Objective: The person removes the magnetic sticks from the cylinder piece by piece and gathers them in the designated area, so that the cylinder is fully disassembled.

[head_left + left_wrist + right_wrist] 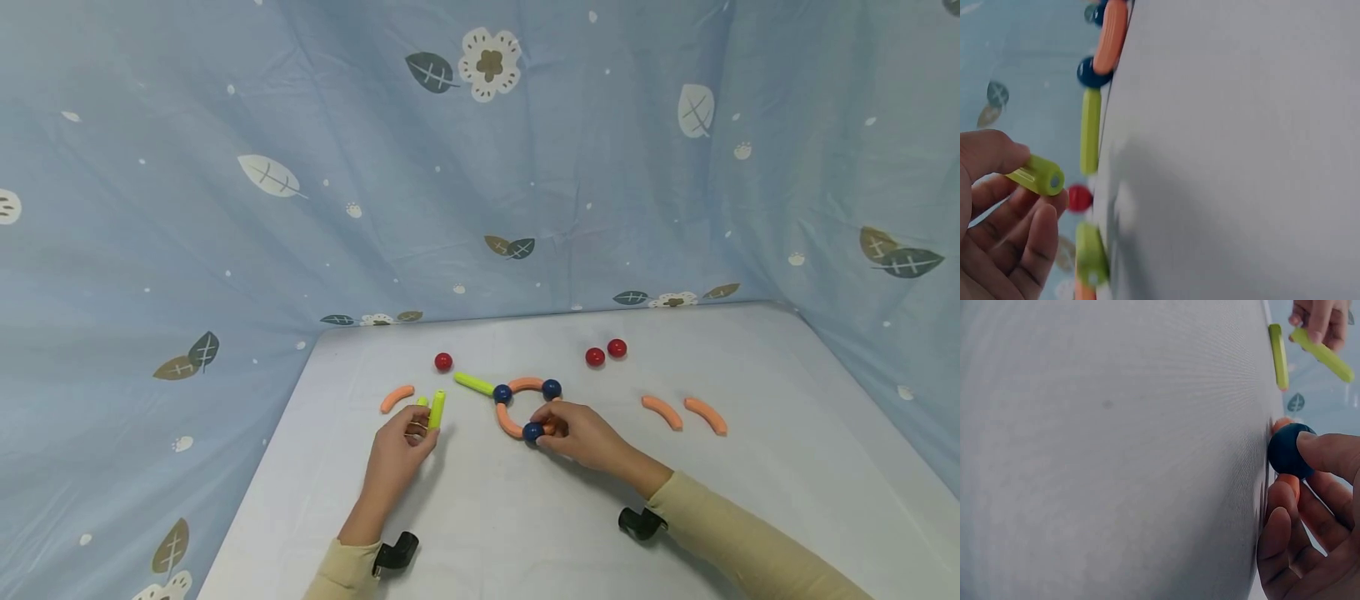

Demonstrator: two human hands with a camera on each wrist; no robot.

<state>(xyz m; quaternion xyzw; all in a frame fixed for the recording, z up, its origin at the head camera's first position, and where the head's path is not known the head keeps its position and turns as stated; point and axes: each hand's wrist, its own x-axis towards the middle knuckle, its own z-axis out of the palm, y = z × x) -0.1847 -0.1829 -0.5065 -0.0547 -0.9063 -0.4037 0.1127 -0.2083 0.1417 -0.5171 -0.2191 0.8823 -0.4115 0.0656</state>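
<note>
With the left hand point(397, 450), pinching a grooved lime-green stick point(437, 410) between thumb and fingertips, tilted and held up off the white tabletop point(480, 517), remaining fingers loosely bent. Just beyond these left fingers, partly hidden in the head view, a second lime-green stick point(1091, 253); cannot tell whether touched. Farther past the same fingertips, a loose orange arc point(397, 398) leftward and a lone red ball point(443, 362) ahead. With the right hand point(573, 433), pinching a dark blue ball point(533, 431) between thumb and fingers, with a partly covered orange arc point(550, 430) against it, right at those fingers. Ahead of the right fingertips, completing a ring with the pinched ball: a far blue ball point(552, 389), a left blue ball point(502, 394), a far orange arc point(526, 384) between them, and a near orange arc point(507, 422) leading back to the fingers. Pointing from the left blue ball toward the left fingers' side, an attached lime-green stick point(474, 383). Well beyond the right fingers, two red balls point(596, 357); to their right, two orange arcs point(662, 412), apart.
</note>
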